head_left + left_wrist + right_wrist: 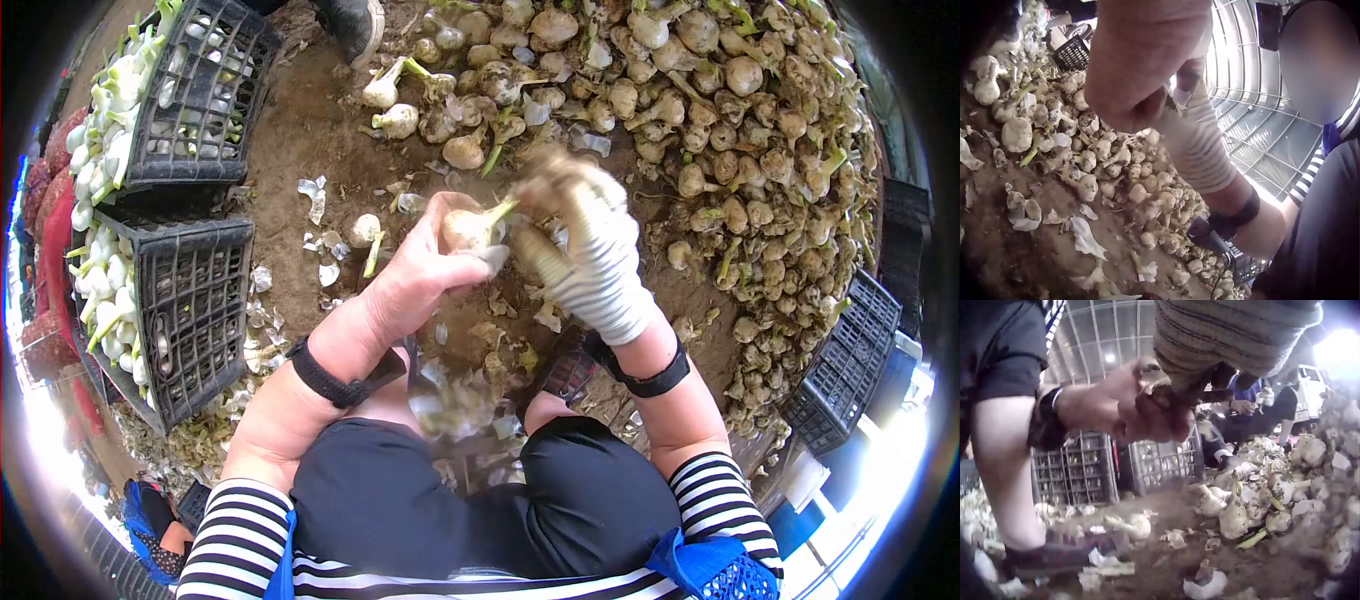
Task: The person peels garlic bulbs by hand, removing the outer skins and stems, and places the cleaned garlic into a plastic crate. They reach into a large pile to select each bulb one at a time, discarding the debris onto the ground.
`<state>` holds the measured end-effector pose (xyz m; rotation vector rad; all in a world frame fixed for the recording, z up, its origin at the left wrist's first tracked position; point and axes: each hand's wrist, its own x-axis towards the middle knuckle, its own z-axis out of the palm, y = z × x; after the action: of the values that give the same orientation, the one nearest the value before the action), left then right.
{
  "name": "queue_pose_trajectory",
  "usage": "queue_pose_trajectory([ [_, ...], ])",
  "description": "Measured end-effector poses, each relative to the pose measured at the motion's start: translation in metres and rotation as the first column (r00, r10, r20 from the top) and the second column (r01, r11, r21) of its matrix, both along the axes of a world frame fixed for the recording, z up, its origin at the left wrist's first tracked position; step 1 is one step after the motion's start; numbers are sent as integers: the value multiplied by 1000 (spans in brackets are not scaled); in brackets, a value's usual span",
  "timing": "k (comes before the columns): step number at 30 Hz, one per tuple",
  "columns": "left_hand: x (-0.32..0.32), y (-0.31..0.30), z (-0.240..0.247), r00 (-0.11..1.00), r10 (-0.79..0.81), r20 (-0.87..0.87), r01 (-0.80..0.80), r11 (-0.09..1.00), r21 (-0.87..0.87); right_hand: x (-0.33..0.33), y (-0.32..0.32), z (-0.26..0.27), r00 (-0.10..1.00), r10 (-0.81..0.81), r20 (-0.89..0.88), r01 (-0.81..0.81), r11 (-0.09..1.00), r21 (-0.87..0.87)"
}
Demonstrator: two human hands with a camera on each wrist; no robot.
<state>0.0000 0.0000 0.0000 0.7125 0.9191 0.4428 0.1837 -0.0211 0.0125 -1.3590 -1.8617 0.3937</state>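
Note:
In the head view the bare left hand (428, 262) holds a garlic bulb (466, 230) between fingers and thumb, its short green stem pointing right. The right hand (590, 245), in a striped knitted glove, is beside the stem; its fingers are blurred, and whether they touch the bulb cannot be told. In the left wrist view the left hand (1141, 62) covers most of the bulb, with the glove behind it. From the right wrist view, the left hand's curled fingers (1154, 415) lie close under the glove (1222, 337).
A large heap of garlic (750, 150) lies to the right and ahead. Two black crates (195, 300) with peeled white garlic stand at left, another crate (845, 360) at right. Loose skins (315, 200) and a trimmed bulb (364, 231) lie on the soil. Other people sit nearby.

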Motion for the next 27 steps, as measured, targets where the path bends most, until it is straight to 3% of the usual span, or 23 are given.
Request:
queue_pose_trajectory([
  [1, 2, -2, -3, 998, 11, 61, -17, 996, 86, -1, -1, 1, 982, 79, 171, -81, 997, 5],
  [3, 1, 5, -8, 993, 8, 117, -33, 977, 212, -3, 4, -17, 939, 130, 318, -189, 969, 161],
  [6, -4, 5, -7, 993, -113, -42, 117, 986, 116, -2, 2, -23, 908, 164, 386, -224, 968, 116],
  [10, 0, 0, -8, 995, -78, -70, 86, 989, 120, 1, 0, -26, 887, 174, 428, -230, 970, 82],
  [12, 4, -1, -16, 991, -37, -131, 90, 901, 423, 2, 1, -26, 869, 182, 461, -246, 966, 82],
  [13, 3, 2, -15, 991, -38, -131, 91, 901, 423, 2, 0, -25, 860, 162, 484, -238, 966, 99],
  [15, -2, 8, -10, 981, -138, -138, 171, 948, 268, 2, -1, -21, 849, 143, 509, -234, 965, 120],
  [16, -8, 10, -12, 996, -77, 36, 75, 996, 56, 1, -3, -18, 865, 127, 486, -212, 969, 123],
  [17, -10, 11, -15, 996, -76, 37, 74, 996, 59, 0, -5, -15, 880, 111, 462, -189, 974, 126],
  [19, -13, 11, -21, 921, 170, 351, -4, 904, -429, -5, -4, -10, 900, 81, 427, -162, 974, 158],
  [21, -12, 9, -23, 897, 201, 393, -1, 891, -454, -8, 0, -13, 990, -49, 131, 42, 997, 58],
  [22, -3, 5, -14, 900, 225, 373, -114, 948, -297, -11, -3, -17, 985, -136, -109, 131, 990, -46],
  [23, 1, 3, -9, 899, 252, 358, -221, 967, -125, -27, -8, -16, 596, -295, -747, -3, 929, -370],
  [24, 2, 3, -12, 914, 222, 340, -240, 971, 10, -23, -4, -19, 420, -335, -843, -134, 896, -423],
  [25, 3, 2, -12, 914, 220, 342, -239, 971, 14, -20, 0, -19, 230, -389, -892, -273, 854, -442],
  [27, 8, -1, -8, 961, 146, 234, -214, 931, 295, -29, -4, -10, 247, -498, -831, -396, 731, -556],
])
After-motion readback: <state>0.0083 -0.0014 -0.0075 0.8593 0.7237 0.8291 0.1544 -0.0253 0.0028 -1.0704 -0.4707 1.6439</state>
